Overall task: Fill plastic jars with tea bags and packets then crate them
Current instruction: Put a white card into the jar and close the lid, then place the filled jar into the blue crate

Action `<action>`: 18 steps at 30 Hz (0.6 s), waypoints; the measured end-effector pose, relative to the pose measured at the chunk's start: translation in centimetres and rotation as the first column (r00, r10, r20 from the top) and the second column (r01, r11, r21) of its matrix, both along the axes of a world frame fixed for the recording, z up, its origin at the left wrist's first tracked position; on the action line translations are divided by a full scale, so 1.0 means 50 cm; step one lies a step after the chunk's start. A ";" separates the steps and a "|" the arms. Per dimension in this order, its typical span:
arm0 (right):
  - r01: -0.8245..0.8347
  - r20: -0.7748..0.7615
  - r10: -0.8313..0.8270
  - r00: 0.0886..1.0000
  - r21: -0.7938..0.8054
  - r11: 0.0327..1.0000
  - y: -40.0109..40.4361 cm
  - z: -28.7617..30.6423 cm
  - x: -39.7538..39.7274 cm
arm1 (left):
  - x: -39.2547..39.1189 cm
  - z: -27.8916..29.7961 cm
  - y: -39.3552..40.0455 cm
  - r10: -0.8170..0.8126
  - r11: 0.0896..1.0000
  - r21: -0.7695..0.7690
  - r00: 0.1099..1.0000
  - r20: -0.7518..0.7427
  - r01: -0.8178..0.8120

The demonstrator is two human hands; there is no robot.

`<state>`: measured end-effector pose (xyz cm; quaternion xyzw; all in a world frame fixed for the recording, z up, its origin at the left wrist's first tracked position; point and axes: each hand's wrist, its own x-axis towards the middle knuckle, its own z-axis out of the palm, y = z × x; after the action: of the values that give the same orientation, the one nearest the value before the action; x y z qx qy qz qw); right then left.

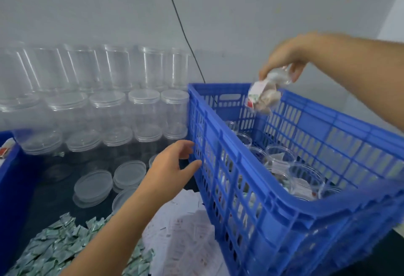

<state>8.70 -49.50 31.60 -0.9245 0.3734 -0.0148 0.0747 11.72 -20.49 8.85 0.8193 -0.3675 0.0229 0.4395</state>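
Observation:
My right hand (284, 57) grips a clear plastic jar (265, 92) filled with tea bags and packets, holding it by its top above the far corner of the blue crate (273, 197). Several filled open jars (303, 177) stand inside the crate. My left hand (172, 164) hovers at the crate's left wall with loosely spread fingers, holding nothing. Small green packets (56, 249) lie heaped at the lower left. White paper packets (185, 232) lie beside the crate.
Empty clear jars (105, 100) stand stacked in rows against the wall at the left. Loose round lids (94, 186) lie on the dark table in front of them. A second blue bin's edge (8, 166) shows at far left. A black cable (181, 26) runs down the wall.

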 end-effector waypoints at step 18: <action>-0.176 -0.493 0.200 0.847 0.095 0.980 -0.089 -0.363 0.046 | 0.037 -0.004 -0.011 0.010 0.995 0.099 0.996 0.086 -0.019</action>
<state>11.01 -53.93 13.42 -0.9268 0.2879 0.2410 -0.0022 13.57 -21.04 8.63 0.8412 -0.3806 0.0426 0.3817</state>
